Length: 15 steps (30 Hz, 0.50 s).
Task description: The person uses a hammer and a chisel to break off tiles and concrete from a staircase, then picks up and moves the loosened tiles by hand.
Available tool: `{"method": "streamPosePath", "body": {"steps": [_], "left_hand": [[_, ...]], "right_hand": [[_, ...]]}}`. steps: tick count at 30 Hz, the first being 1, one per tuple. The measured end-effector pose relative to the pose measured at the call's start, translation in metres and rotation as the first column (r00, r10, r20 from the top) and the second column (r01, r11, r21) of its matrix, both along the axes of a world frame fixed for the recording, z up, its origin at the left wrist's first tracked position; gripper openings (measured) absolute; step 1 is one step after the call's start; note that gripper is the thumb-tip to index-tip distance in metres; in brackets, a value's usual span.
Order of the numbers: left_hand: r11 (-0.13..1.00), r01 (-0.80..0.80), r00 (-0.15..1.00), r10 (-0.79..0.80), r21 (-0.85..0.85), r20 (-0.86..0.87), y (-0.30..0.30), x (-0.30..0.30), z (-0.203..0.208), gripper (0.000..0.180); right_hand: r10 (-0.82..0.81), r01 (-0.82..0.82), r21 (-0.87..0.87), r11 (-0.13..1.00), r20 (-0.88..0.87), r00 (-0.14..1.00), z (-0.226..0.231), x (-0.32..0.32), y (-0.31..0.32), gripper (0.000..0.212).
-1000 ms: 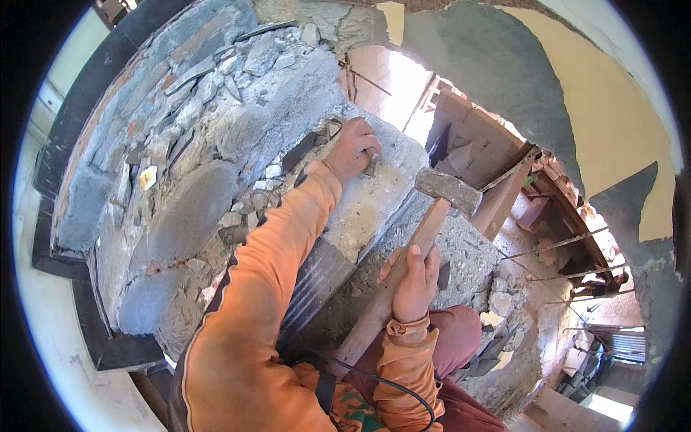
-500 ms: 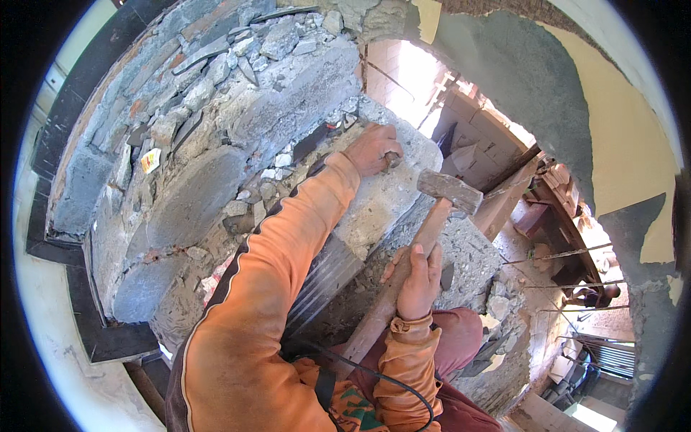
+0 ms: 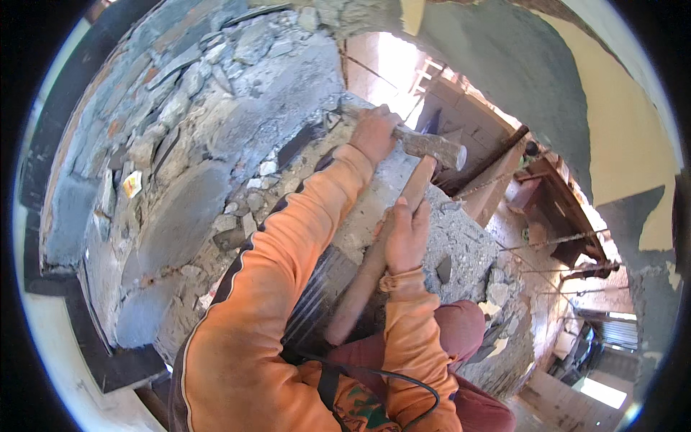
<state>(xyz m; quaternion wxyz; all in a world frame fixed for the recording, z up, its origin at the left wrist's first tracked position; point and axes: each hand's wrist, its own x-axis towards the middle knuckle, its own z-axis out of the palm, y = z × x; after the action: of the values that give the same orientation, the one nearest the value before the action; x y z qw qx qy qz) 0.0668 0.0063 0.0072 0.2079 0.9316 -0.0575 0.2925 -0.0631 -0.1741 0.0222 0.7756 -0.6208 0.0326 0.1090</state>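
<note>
My right hand [image 3: 408, 234] is wrapped round the wooden handle of a sledgehammer [image 3: 367, 281]. The hammer's blocky metal head [image 3: 432, 147] is right beside the fingers of my left hand [image 3: 376, 133]. That left hand is closed in a fist at the edge of a broken concrete slab [image 3: 353, 234]. It grips a short rod-like chisel, whose stub end showed earlier; the hammer head and fingers now hide it. Grey debris and small stones lie along the slab to the left of my left forearm.
Broken masonry with loose chunks [image 3: 252, 43] rises at the left, edged by a dark frame [image 3: 65, 309]. Bare rebar [image 3: 554, 248] sticks out at the right, over a drop to a lower level. My bent knee [image 3: 461, 331] is beside the rubble. A thin black cable [image 3: 389, 374] crosses my lap.
The hammer head has come up and left against my left hand, and my right hand has risen with the handle. The view has shifted slightly.
</note>
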Motion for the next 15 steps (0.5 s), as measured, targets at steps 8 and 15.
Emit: {"method": "streamPosePath", "body": {"steps": [8,15], "left_hand": [[0.995,0.014,0.993,-0.026,-0.097,-0.116,0.002,0.002,0.002,0.029],[0.924,-0.017,0.964,0.117,-0.382,0.239,0.021,-0.01,-0.001,0.037]], "right_hand": [[0.038,-0.039,-0.012,0.999,-0.07,0.997,0.028,0.01,0.007,0.018],[0.056,-0.04,0.197,0.98,-0.08,0.995,0.021,-0.01,-0.023,0.017]]}}
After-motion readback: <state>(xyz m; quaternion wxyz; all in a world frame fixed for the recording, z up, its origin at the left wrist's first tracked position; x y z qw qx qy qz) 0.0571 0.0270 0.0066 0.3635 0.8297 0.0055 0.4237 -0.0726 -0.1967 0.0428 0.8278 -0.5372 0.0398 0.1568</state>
